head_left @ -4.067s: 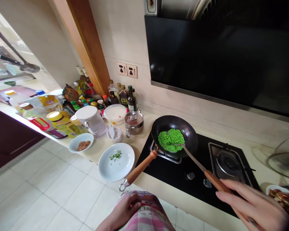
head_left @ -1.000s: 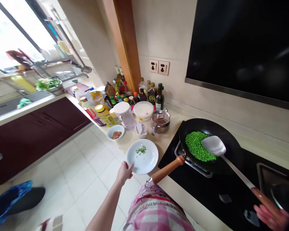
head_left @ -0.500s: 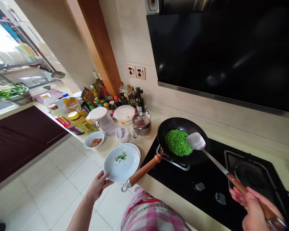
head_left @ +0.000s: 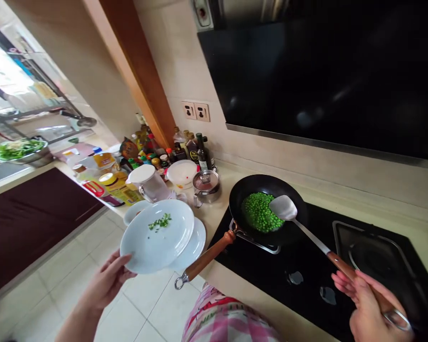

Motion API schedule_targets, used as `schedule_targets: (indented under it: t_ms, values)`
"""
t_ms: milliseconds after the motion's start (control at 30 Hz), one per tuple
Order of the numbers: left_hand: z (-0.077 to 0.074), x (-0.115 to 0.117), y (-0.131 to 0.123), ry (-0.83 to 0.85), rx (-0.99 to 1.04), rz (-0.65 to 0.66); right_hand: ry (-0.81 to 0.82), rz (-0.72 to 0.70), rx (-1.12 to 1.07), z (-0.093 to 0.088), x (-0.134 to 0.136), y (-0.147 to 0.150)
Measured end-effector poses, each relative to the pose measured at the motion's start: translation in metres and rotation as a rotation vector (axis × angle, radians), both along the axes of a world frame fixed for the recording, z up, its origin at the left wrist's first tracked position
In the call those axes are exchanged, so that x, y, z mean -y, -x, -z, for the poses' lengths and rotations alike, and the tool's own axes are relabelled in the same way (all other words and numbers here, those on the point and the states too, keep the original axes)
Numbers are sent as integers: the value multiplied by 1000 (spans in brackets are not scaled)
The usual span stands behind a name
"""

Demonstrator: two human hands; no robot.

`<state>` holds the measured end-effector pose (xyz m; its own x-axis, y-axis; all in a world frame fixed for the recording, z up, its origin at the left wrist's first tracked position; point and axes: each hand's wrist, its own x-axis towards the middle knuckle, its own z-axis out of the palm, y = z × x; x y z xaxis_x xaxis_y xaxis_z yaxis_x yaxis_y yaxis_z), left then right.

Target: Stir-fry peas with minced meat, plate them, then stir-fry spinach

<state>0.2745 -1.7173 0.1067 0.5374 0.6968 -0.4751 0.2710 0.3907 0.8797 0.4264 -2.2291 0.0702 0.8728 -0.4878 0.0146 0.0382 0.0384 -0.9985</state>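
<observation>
One grip pinches a plate, the other clasps a spatula.

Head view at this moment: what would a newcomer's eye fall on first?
Most likely the bright green peas, vivid inside the black wok on the stove, with the blade of the spatula in the right hand at their right edge. Next would be the white plate that the left hand grips by its rim, chopped greens on it, partly hiding a second plate.
</observation>
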Motion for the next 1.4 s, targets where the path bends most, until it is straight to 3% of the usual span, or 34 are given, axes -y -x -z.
schedule_targets:
  t_ms: [100, 200, 267, 367, 467, 633, 767, 867, 1033, 1200, 1400]
  values:
    - [-33, 14, -56, -92, 6, 186, -5, 30, 6, -10, -7, 3]
    - [-58, 48, -127, -280, -10, 444, 40, 31, -3, -12, -6, 8]
    - [-72, 77, -175, -538, -114, 656, 87, 25, 3, -11, -5, 11]
    - [-88, 125, -235, -1163, -317, 994, 208, -9, 94, -7, -3, 13]
    - [-97, 166, -272, -1388, -328, 1139, 395, -80, 241, -7, -1, 10]
    - [-99, 194, -291, -1485, -337, 1217, 659, -125, 400, -24, 0, 2]
    - [-98, 184, -295, -1440, -340, 1249, 610, -135, 394, -43, 0, -1]
    - [-96, 174, -299, -1387, -298, 1275, 684, -238, 523, -50, 0, 0]
    - [-95, 163, -309, -1300, -129, 1335, 819, -428, 720, -44, -3, 1]
    - [-105, 157, -317, -1229, 13, 1400, 898, -541, 816, -32, -5, -5]
    - [-113, 154, -329, -1303, 39, 1408, 960, -633, 687, -27, 16, 1]
